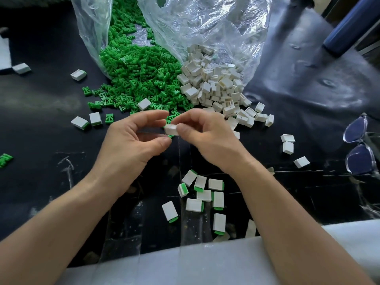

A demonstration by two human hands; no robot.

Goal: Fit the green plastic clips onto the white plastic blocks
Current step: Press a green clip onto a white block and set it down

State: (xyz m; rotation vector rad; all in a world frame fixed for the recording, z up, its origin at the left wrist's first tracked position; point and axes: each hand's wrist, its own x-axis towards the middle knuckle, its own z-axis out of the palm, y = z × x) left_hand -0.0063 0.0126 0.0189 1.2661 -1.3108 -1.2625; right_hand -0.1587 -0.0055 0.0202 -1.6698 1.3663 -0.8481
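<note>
My right hand point(202, 134) pinches a white plastic block point(171, 128) between thumb and fingers above the dark table. My left hand point(135, 138) is just left of it, fingers curled, with a green clip point(169, 136) at its thumb tip under the block. A heap of green clips point(141, 75) spills from a clear bag at the back centre. To its right lies a heap of white blocks point(216, 85). Several blocks with green clips fitted point(205, 192) lie near the table's front edge between my forearms.
Clear plastic bags point(205, 21) stand open behind both heaps. Loose blocks point(287, 144) and clips point(87, 91) are scattered over the dark table point(41, 130). Clear-framed glasses point(357, 145) lie at the right edge. A blue cylinder point(349, 25) leans at the back right.
</note>
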